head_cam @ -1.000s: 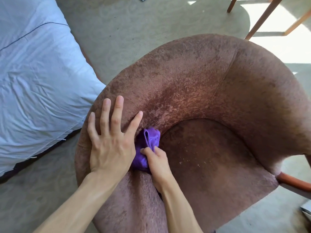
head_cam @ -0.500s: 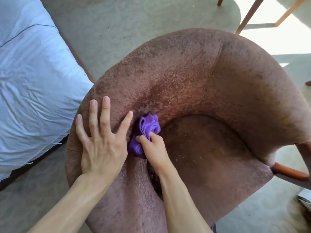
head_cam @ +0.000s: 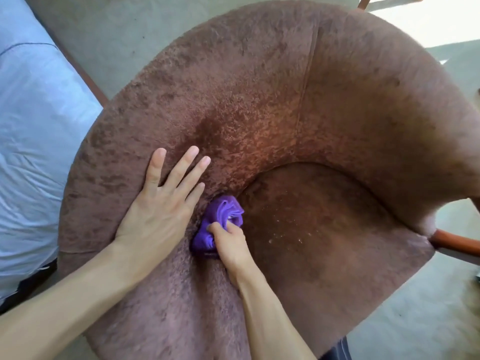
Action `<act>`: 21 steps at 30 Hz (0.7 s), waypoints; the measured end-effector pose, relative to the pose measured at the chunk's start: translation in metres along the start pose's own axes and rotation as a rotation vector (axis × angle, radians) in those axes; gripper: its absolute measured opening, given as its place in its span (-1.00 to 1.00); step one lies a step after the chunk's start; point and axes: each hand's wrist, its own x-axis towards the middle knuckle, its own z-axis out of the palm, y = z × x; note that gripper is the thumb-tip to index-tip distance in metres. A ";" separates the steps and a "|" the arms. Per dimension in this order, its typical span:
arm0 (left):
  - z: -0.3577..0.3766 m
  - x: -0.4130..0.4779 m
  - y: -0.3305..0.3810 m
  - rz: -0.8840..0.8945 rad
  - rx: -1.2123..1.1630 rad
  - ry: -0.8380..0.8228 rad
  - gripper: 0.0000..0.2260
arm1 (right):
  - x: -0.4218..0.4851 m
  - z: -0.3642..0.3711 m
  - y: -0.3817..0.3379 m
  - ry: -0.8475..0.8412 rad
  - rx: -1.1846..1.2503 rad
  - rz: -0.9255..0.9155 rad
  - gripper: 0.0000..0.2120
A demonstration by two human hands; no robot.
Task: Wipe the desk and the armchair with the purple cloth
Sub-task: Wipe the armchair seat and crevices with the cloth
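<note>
Beside the bed (head_cam: pixel 39 126), our flat left hand (head_cam: pixel 158 203) braces the brown armchair (head_cam: pixel 259 100) while our right hand (head_cam: pixel 228 240) grips the bunched purple cloth (head_cam: pixel 220 216) in its seat crease; next we likely sweep the speckled seat.

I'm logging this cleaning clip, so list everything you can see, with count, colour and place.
brown plush armchair: one, brown, fills the middle of the view
crumpled purple cloth: one, purple, in the crease at the seat's left edge
pale specks: several, whitish, scattered on the seat
reddish wooden bar: one, reddish orange, at the armchair's right edge
pale blue bedding: one, pale blue, left of the armchair
grey-green carpet: one, grey-green, floor around the armchair
left hand: one, flat on the upholstery, fingers spread, beside the cloth
right hand: one, grips the cloth
</note>
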 end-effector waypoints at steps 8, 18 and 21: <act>0.009 0.005 0.003 0.018 -0.056 0.111 -0.43 | 0.009 -0.007 0.020 -0.104 0.039 0.057 -0.89; 0.011 0.004 0.008 -0.007 -0.030 0.115 -0.45 | -0.012 -0.014 0.040 -0.200 -0.085 0.106 -0.85; 0.009 0.004 0.008 -0.011 -0.017 0.085 -0.51 | -0.016 -0.020 0.041 -0.194 -0.150 0.082 -0.85</act>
